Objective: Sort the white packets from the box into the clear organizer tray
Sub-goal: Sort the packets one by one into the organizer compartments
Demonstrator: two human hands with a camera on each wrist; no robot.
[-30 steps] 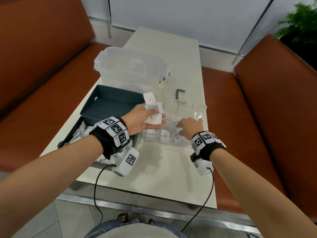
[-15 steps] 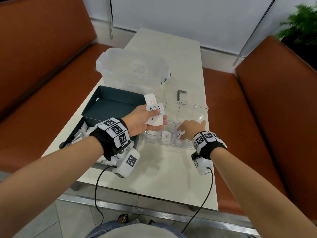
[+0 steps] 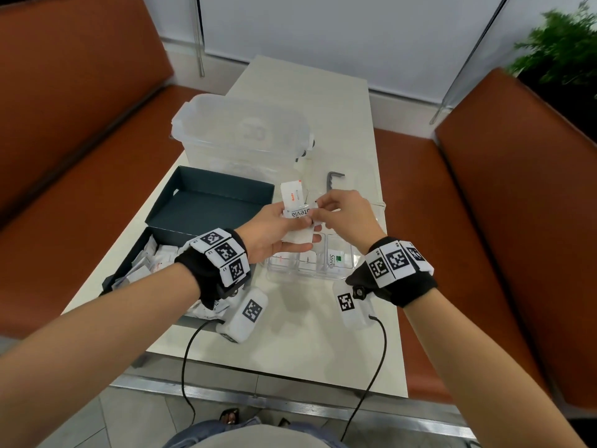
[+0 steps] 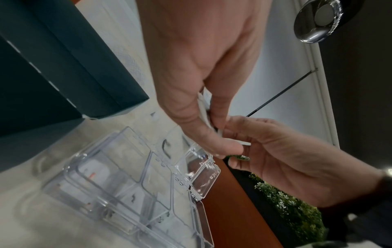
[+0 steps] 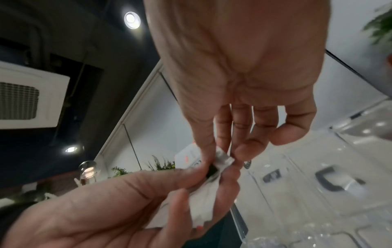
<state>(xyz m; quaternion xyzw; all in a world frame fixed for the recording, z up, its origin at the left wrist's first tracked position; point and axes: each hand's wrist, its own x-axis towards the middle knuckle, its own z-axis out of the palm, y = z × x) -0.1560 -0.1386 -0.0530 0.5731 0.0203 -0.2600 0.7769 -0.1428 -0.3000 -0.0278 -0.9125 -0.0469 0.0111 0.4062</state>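
Observation:
My left hand holds a small stack of white packets above the clear organizer tray; the top one reads "Stevia" and another has red print. With thumb and fingertips, my right hand pinches the right edge of the Stevia packet. The right wrist view shows that pinch on the crinkled packet. The tray's near compartments hold packets, one a Stevia packet. The dark open box at left holds several more packets. In the left wrist view the tray lies below both hands.
A clear lidded storage container stands behind the box. A black hex key lies beyond the tray. Brown benches flank the narrow white table. A plant stands at the far right. Wrist-camera cables hang over the near edge.
My right hand has left the tray's near-right compartment and risen up and left to pinch the packet in my left hand. The left hand has stayed roughly in place.

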